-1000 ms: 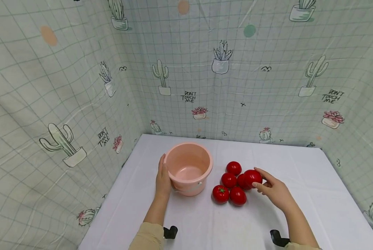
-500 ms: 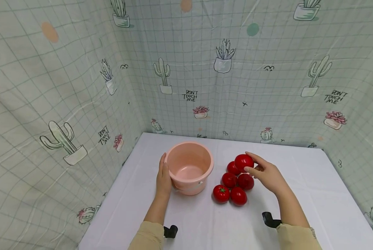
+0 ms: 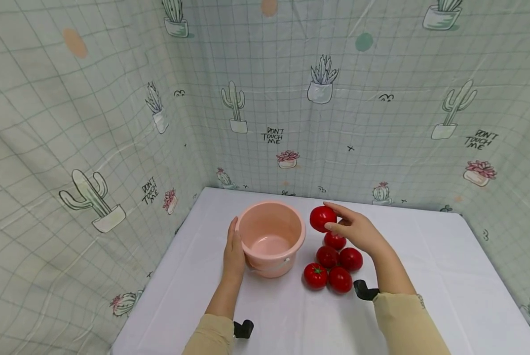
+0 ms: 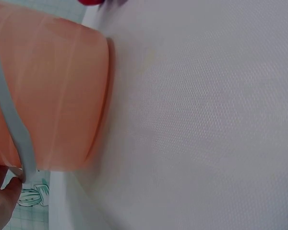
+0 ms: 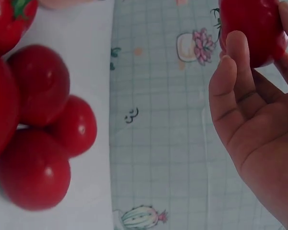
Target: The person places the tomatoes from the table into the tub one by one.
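A pink bucket [image 3: 271, 264] with a pale handle [image 4: 12, 117] stands upright on the table. My left hand [image 3: 234, 254] lies along its left outer wall, fingers fairly straight and reaching the rim. In the left wrist view, the fingertips are beside the end of the handle. My right hand [image 3: 358, 229] holds a red tomato [image 3: 322, 219] between thumb and fingers, raised just right of the bucket's rim. Below it, several more red tomatoes lie close together, among them one with a green stem [image 3: 315, 276] at the front left.
A white cloth [image 3: 425, 256] covers the table. Patterned fabric [image 3: 336, 113] with cactus drawings hangs behind and at both sides. Black curved pieces [image 3: 366, 290] stick out near both wrists.
My right hand has carried the tomato up and left from the right side of the group toward the bucket. The left hand and bucket have stayed in place.
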`<state>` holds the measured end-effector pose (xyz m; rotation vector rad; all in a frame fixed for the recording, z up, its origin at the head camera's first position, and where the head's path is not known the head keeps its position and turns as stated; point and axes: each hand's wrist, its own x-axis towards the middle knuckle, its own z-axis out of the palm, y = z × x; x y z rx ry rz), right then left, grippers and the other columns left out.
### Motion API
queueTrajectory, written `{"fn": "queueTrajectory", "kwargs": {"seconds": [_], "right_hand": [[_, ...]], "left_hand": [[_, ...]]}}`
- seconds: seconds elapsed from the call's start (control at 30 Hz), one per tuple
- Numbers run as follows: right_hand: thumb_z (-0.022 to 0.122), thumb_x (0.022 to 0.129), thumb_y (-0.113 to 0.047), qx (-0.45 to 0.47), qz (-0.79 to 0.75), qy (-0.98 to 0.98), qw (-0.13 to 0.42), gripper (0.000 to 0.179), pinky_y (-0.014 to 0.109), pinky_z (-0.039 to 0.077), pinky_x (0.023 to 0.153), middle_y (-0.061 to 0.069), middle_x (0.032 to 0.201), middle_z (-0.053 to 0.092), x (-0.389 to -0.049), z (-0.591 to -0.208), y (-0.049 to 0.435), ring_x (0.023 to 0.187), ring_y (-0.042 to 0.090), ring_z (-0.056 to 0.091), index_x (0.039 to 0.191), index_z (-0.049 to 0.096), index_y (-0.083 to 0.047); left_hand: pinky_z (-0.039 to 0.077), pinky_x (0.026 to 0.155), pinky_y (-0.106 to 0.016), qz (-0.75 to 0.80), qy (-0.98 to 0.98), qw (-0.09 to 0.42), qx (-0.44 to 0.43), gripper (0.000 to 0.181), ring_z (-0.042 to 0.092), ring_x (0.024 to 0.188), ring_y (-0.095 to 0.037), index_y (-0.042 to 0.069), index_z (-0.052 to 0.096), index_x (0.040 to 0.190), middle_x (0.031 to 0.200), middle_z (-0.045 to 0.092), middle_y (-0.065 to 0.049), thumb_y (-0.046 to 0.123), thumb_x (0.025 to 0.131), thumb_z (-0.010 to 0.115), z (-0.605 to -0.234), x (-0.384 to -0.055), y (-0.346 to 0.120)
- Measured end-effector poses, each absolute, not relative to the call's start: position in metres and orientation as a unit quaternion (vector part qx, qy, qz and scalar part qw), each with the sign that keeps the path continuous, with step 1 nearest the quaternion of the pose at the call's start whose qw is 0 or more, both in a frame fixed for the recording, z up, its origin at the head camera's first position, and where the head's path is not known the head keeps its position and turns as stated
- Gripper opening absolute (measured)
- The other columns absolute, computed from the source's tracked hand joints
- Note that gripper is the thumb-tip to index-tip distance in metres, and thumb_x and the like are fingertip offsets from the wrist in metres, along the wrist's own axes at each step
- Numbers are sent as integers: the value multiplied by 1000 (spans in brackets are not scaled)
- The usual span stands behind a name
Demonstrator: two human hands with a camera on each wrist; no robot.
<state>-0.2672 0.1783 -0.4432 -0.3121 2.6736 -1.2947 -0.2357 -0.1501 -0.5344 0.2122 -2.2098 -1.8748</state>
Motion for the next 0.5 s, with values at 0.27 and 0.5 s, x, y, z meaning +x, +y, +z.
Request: {"fn": "queueTrajectory", "kwargs": {"seconds": [0.27, 0.5], "right_hand": [[69, 86, -54, -147, -433, 879, 138, 64, 35, 53, 78, 5, 115, 66, -288, -428, 147, 93, 23, 63, 145, 44, -44], [71, 85, -52, -195, -417, 870, 174, 61, 36, 55, 83, -2, 127, 62, -304, -420, 120, 99, 22, 63, 141, 49, -45]], "left_hand": [[21, 123, -54, -646, -751, 113, 73, 43, 27, 150, -21, 51, 30, 149, 160, 32, 11, 51, 106, 25, -535, -237, -151], [23, 122, -53, -639, -755, 111, 91, 41, 30, 149, -18, 58, 31, 145, 158, 35, 15, 55, 104, 25, -538, -237, -149]]}}
